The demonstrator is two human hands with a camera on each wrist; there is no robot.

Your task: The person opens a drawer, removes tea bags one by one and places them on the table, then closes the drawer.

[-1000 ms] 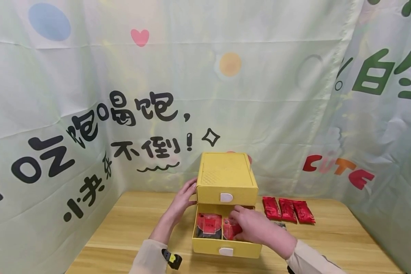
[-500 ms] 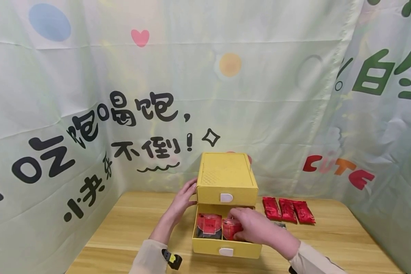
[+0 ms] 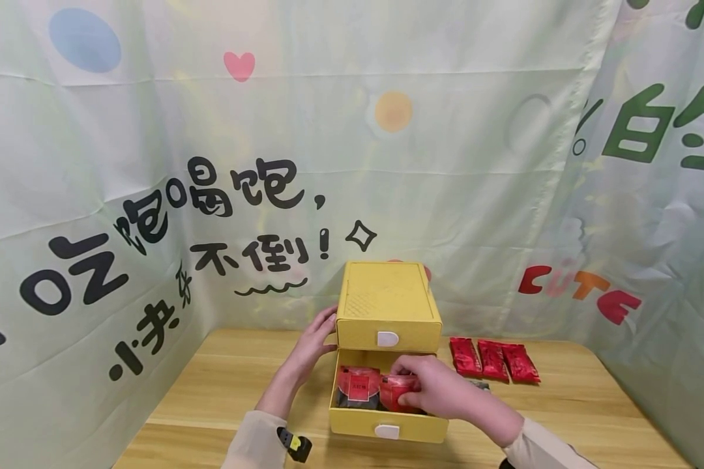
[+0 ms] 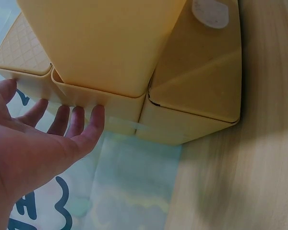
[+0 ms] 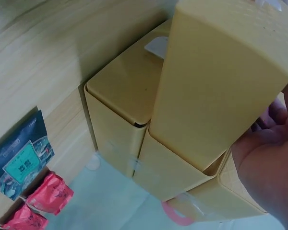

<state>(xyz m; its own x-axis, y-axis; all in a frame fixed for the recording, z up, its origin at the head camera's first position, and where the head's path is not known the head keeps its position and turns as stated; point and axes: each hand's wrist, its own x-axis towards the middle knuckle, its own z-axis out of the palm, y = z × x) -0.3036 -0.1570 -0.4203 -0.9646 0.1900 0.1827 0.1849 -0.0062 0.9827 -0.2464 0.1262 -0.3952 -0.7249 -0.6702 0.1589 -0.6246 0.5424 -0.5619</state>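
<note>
A yellow drawer chest [image 3: 387,290] stands on the wooden table with its middle drawer [image 3: 349,423] pulled out. Inside the drawer lies a red and black packet [image 3: 358,391] at left, with a second red packet [image 3: 392,391] at right. My right hand [image 3: 434,387] pinches that second packet between thumb and fingers. From the left, my left hand [image 3: 308,345] steadies the chest, its extended fingertips touching the side wall in the left wrist view. The drawer's front and walls hide the packets from both wrist cameras.
Three small red packets [image 3: 493,360] lie in a row on the table, right of the chest. Close by is a dark packet with a green label [image 5: 24,160]. A printed cloth [image 3: 457,215] hangs behind the table. A shut bottom drawer [image 4: 197,76] sits under the open one.
My right fingers have closed on the right-hand packet, which has shifted slightly left toward its neighbour. The left hand and chest have stayed put.
</note>
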